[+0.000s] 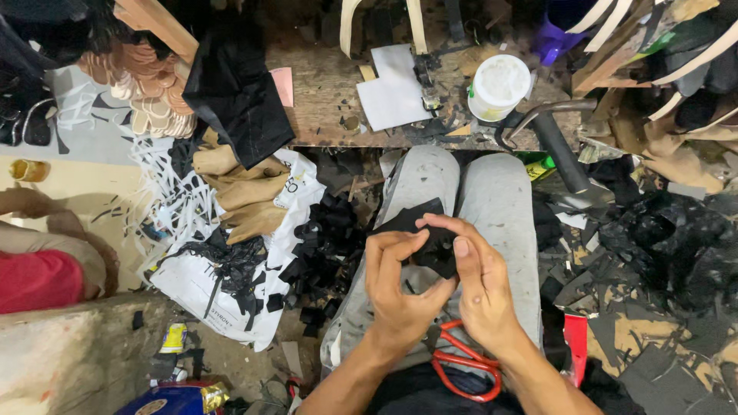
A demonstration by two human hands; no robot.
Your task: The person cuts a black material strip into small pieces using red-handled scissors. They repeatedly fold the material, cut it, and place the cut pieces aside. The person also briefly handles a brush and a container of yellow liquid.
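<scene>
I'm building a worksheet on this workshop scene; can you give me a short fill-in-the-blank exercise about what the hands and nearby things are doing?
1. Both hands, the left hand and the right hand, hold a piece of ____ material.
2. The scissors on the lap have ____ handles.
3. The tub on the wooden bench has a ____ lid.
4. The hammer lies to the ____ of the tub.

Missing words: black; red; white; right

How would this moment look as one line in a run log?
left hand: pinches black material piece | right hand: holds same piece | red-handled scissors: on lap | white tub: on workbench
</scene>
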